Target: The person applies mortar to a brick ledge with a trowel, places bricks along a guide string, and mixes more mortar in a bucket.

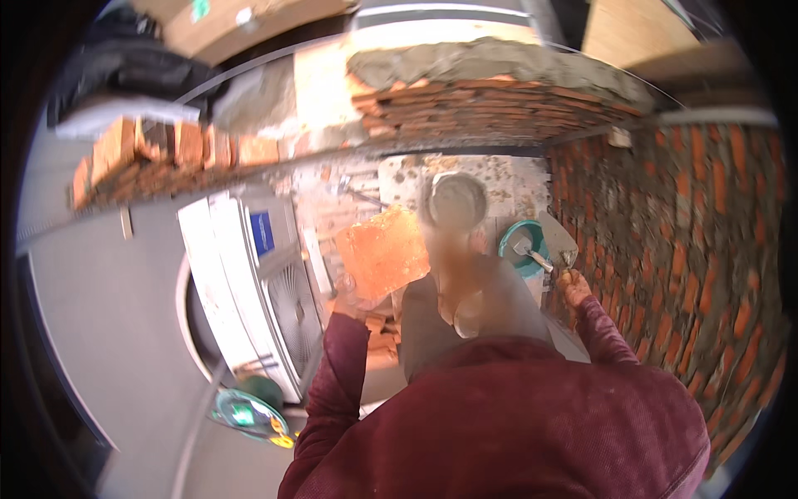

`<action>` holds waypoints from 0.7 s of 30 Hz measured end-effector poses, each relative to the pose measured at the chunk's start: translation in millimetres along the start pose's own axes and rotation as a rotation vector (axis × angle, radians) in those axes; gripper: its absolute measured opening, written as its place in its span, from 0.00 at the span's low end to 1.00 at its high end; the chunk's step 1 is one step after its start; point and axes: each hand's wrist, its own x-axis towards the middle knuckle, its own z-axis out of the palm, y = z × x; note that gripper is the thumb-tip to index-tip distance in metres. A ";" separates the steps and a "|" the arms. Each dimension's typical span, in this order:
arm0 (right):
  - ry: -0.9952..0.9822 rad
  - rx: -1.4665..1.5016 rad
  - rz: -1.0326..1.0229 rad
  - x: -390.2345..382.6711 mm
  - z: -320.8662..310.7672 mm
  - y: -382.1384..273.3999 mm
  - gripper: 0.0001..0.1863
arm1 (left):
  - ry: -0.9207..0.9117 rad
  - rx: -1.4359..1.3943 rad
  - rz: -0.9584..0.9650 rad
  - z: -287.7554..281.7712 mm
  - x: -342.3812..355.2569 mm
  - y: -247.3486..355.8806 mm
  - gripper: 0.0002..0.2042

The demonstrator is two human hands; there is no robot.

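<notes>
In my left hand (352,301) is a broad, flat orange brick (381,251), gripped by its near left edge and held up in front of my legs. My right hand (573,288) is closed round the handle of a trowel (559,239), whose grey blade points away from me beside the brick wall. Next to that blade stands a teal bucket (504,241) with another pale-bladed tool (525,248) leaning in it. Farther off, a round bucket (429,209) holds grey mortar (453,198).
A mortar-smeared brick wall (673,249) rises close on my right. Across the far side runs a low wall (490,104) topped with wet mortar. Loose bricks (179,145) are lined up at the far left. A white-cased fan unit (241,291) stands left, near a teal container (241,413).
</notes>
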 end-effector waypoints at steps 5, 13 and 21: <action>0.187 0.136 0.228 -52.4 -12.6 45.2 0.18 | -0.096 0.811 0.042 247.8 53.4 44.7 0.55; 0.060 0.078 0.180 9.8 54.3 194.7 0.18 | -0.604 1.813 0.500 493.4 217.3 -32.3 0.44; 0.136 0.690 0.357 20.2 -12.2 80.5 0.15 | -0.802 1.744 0.109 549.3 343.3 -161.1 0.43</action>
